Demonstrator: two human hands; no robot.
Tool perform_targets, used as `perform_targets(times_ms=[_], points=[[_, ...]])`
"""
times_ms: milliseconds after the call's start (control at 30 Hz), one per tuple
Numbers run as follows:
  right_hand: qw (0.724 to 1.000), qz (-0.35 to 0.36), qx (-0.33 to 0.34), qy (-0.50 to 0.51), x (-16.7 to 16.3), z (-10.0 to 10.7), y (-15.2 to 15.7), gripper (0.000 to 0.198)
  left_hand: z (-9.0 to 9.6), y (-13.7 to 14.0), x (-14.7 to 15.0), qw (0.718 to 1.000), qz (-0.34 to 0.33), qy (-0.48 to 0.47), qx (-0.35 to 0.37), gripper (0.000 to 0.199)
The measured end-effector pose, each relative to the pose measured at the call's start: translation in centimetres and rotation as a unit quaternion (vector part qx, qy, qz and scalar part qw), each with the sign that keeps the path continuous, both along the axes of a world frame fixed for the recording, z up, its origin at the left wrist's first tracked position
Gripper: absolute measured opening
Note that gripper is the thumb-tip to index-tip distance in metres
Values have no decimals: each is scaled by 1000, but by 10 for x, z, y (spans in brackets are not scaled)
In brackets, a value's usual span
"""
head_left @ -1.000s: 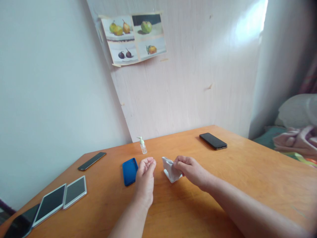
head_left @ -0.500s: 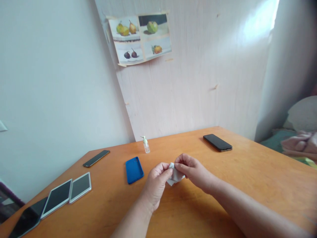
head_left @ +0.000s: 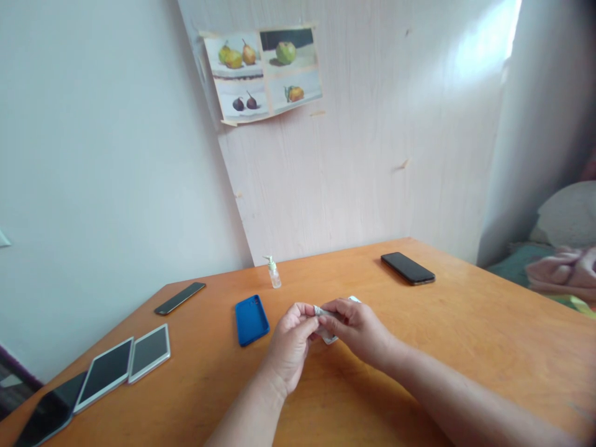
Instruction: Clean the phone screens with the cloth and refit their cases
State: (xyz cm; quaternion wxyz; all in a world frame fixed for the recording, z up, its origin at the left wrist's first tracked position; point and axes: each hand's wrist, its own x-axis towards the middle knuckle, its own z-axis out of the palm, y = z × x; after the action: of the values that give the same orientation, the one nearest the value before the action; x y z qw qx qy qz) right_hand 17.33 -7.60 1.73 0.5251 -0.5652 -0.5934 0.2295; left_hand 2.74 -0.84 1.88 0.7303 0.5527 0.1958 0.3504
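My left hand (head_left: pixel 291 341) and my right hand (head_left: pixel 363 328) meet over the table, fingers closed and thumbs nearly touching. Pinched between them is a small crumpled whitish cloth (head_left: pixel 318 311), mostly covered by the fingers. A flat white-edged object (head_left: pixel 354 299) peeks out past my right hand; most of it is hidden, so its kind cannot be made out. Left of my hands lies a blue phone case (head_left: pixel 252 321), its hollow side up. Behind the case stands a small clear pump bottle (head_left: pixel 274 275) with a pale nozzle.
On the wooden table (head_left: pixel 209 397), a black phone (head_left: pixel 408 269) lies at the back right. A dark phone (head_left: pixel 180 298), a small white-framed device (head_left: pixel 149 353), a larger white tablet (head_left: pixel 105 374) and a black device (head_left: pixel 53 410) lie along the left. Fruit pictures (head_left: pixel 263 73) hang behind.
My right hand has moved slightly left and down, closer to my left hand. Less of the cloth shows, and a white edge now appears beyond my right hand.
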Motion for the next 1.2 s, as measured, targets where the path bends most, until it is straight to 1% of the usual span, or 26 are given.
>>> perform_targets(times_ms=[67, 133, 200, 267, 333, 400, 433, 500, 667, 767, 833, 900, 1000, 1033, 1067, 1100, 1133, 1200], points=[[999, -35, 2, -23, 5, 3, 0, 26, -3, 2, 0, 998, 16, 40, 49, 17], [996, -74, -2, -45, 14, 8, 0, 29, -8, 6, 1, 985, 63, 104, 126, 19], [989, -122, -13, -78, 25, 13, 0, 31, -14, 11, 1, 955, 120, 172, 209, 24], [979, -168, -31, -107, 36, 15, 0, 30, -21, 15, 0, 919, 161, 227, 279, 35], [966, -214, -58, -132, 45, 15, 2, 25, -26, 17, -1, 889, 163, 272, 331, 50], [947, -261, -85, -169, 52, 13, 3, 17, -30, 17, -1, 863, 139, 312, 372, 64], [935, -280, -98, -192, 54, 12, 4, 15, -31, 16, -2, 852, 128, 327, 387, 68], [915, -304, -120, -237, 59, 10, 5, 13, -32, 16, -1, 838, 116, 346, 406, 70], [890, -300, -149, -310, 70, 1, 6, 12, -32, 15, 0, 832, 117, 350, 414, 63], [888, -267, -173, -332, 66, -5, 8, 14, -33, 15, 0, 825, 124, 351, 424, 61], [892, -239, -177, -340, 55, -8, 9, 15, -34, 15, 1, 820, 128, 356, 430, 63], [906, -193, -156, -343, 37, -11, 8, 17, -35, 16, 1, 816, 131, 359, 434, 65], [935, -67, -98, -334, 11, -13, 5, 20, -38, 18, 1, 813, 131, 360, 438, 66], [939, -35, -86, -330, 6, -14, 5, 21, -39, 19, 1, 814, 131, 360, 437, 66], [941, -22, -84, -328, 6, -14, 4, 21, -39, 19, 1, 815, 130, 360, 434, 66], [940, -28, -93, -328, 9, -14, 5, 22, -39, 19, 1, 818, 129, 360, 431, 65], [936, -55, -109, -330, 15, -13, 5, 22, -39, 19, 1, 820, 128, 359, 427, 65], [920, -138, -152, -334, 35, -11, 8, 21, -37, 18, 0, 823, 126, 355, 424, 64]])
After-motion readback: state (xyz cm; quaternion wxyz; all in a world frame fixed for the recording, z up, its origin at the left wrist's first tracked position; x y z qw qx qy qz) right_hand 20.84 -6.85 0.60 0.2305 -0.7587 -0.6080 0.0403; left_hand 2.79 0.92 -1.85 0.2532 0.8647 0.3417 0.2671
